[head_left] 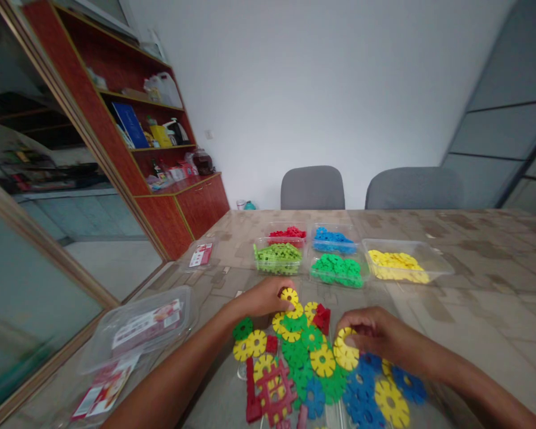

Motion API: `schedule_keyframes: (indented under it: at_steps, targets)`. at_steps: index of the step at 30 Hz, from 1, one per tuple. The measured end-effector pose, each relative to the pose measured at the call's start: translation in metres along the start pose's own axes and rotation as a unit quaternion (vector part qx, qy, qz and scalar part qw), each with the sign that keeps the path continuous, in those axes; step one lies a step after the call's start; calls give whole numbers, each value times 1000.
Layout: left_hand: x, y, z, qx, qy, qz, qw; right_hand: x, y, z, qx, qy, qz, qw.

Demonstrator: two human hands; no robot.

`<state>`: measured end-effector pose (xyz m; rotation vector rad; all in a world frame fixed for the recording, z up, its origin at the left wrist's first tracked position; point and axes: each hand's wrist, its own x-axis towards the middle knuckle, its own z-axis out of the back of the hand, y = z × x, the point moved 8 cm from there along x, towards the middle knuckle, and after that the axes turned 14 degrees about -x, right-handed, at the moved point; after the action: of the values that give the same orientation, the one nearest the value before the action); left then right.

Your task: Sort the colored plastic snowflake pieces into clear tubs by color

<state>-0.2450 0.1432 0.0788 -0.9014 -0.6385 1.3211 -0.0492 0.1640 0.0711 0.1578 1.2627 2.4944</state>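
My left hand (268, 297) pinches a yellow notched disc (289, 295) at the far edge of a loose pile of plastic building pieces; another yellow disc lies just below it. On the right side of the pile, my right hand (377, 330) is closed on yellow notched discs (346, 355), which overlap, so I cannot tell how many. Between and below the hands lie green discs (297, 356), blue discs (361, 396) and more yellow discs (323, 360). A red lattice piece (277, 390) and a red bar (251, 393) lie at the pile's near left.
Beyond the pile, clear tubs hold red pieces (288, 232), light green pieces (278, 257), blue pieces (333, 239) and green discs (337, 270). A wider clear tub (438, 266) holds yellow discs. Clear lids (149, 325) with labels lie left. Two grey chairs (312, 187) stand behind the table.
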Motion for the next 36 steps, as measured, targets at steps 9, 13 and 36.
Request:
schedule_keyframes:
  at_steps: [9, 13, 36]
  targets:
    - [-6, -5, -1, 22, 55, 0, 998, 1, -12, 17, -47, -64, -27, 996]
    - [-6, 2, 1, 28, 53, 17, 998, -3, -14, 20, -41, -52, -48, 997]
    - [-23, -17, -8, 193, 140, 25, 971, -8, 14, 1, -230, -13, -55, 971]
